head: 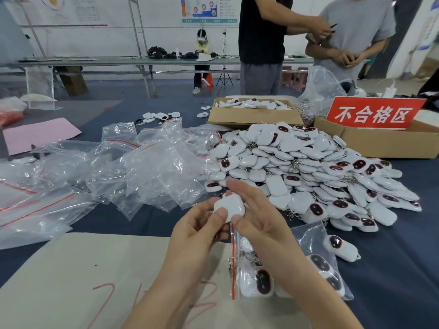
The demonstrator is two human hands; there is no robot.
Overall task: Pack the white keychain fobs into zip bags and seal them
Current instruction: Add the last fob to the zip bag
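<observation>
A white keychain fob [230,206] is held between both hands above the table's near middle. My left hand [199,230] pinches its lower left side with thumb and fingers. My right hand [255,219] grips its right side, thumb against the lower edge, fingers extended behind it. Under my right wrist lies a zip bag [280,269] with a red seal strip, holding several fobs. A big heap of white fobs [308,172] with dark oval windows spreads to the right. Empty zip bags [133,167] pile up on the left.
Two cardboard boxes [251,115] stand at the back right; one [389,143] carries a red sign. A beige sheet [78,276] with red marks lies in front. A pink paper [40,134] lies far left. Two people stand beyond the table.
</observation>
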